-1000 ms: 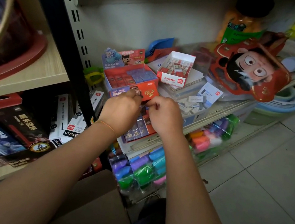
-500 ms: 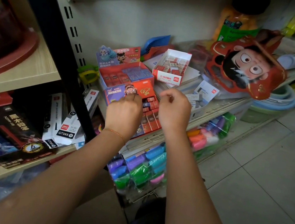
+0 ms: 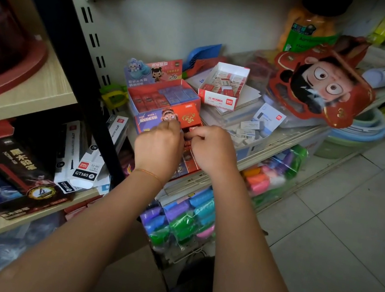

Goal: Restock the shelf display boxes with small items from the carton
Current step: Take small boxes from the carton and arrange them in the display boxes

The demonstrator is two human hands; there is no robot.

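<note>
Both hands meet over a low red display box (image 3: 191,162) at the front of the shelf. Its rows of small red packets show between my wrists. My left hand (image 3: 158,147) and my right hand (image 3: 213,149) have their fingers curled, and together they pinch a small red packet (image 3: 192,129) at the box's far end. Right behind stands a second red and purple display box (image 3: 166,97) with a cartoon header card, full of red and blue packets. The brown carton (image 3: 139,259) lies low between my forearms, mostly hidden.
A white box of erasers (image 3: 224,85) sits on flat packs to the right, with loose erasers (image 3: 250,130) in front. A red cartoon-face pack (image 3: 324,83) leans further right. Bags of coloured clay (image 3: 186,221) hang under the shelf. Black pen boxes (image 3: 17,167) fill the left shelf.
Half a second ago my hands were apart above the front box. They have since come together at its far end, pinching a small red packet.
</note>
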